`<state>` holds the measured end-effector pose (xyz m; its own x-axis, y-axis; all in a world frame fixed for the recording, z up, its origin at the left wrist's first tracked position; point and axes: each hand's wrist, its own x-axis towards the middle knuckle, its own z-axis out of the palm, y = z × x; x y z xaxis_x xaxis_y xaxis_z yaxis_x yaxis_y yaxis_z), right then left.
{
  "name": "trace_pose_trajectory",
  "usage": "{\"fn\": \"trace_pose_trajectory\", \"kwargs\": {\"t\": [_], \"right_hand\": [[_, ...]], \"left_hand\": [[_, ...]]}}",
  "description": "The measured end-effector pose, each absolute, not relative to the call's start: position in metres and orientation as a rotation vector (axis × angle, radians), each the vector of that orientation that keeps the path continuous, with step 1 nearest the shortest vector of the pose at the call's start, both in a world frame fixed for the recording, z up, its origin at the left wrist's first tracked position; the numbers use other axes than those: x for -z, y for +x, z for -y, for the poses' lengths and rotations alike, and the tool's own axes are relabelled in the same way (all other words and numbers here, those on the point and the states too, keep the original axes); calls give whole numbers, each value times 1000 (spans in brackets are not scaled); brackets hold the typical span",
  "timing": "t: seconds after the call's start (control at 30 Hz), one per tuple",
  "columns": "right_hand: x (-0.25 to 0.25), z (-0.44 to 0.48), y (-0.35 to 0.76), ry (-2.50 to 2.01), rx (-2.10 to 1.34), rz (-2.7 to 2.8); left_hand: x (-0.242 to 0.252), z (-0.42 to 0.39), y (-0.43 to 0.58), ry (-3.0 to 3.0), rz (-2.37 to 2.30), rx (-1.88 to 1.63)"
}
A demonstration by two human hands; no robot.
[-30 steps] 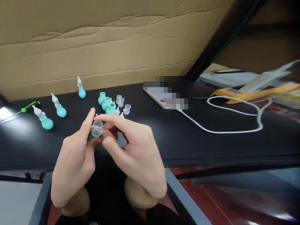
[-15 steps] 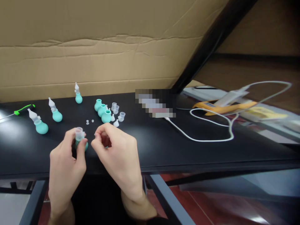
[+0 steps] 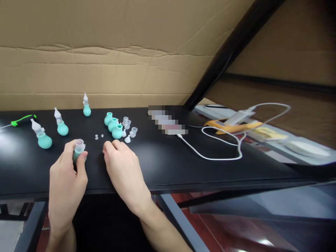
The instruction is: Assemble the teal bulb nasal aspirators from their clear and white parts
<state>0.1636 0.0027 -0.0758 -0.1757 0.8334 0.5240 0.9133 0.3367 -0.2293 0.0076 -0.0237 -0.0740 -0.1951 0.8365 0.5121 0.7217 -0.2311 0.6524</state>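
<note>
Fingers and thumb of the left hand are wrapped around a teal bulb, and I see a clear cup standing at its neck, mouth up, a small stub jutting from its right side. I place this pair well apart from the row of bare bulbs, to its left and nearer to me.

My view of the right hand, just on the near side of the row, gives me mostly its back: the digits are curled in and their tips hidden, so I cannot tell whether they pinch anything.

Left of the row I count three tiny discs on the black table. Just beside the row, on its right, lie loose cups and white nozzles. Farther left of it sit three nozzle-topped bulbs, the hindmost about upright, the others leaning left. Well to its right I have a pixelated slab and a white cable. Cardboard rises behind it.
</note>
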Motion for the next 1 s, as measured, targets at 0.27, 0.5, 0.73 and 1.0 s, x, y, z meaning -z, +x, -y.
{"fn": "trace_pose_trajectory", "kwargs": {"t": [0.27, 0.5, 0.73, 1.0], "right_hand": [[75, -15, 152, -1603, 282, 1966], [74, -7, 171, -1686, 145, 1975], [60, -2, 173, -1684, -15, 2161], [59, -3, 174, -1664, -30, 2201]], "left_hand": [[72, 23, 6, 1921, -1778, -1408], [72, 23, 8, 1916, -1781, -1469], [73, 23, 5, 1933, -1766, -1478], [75, 22, 2, 1935, -1757, -1446]]}}
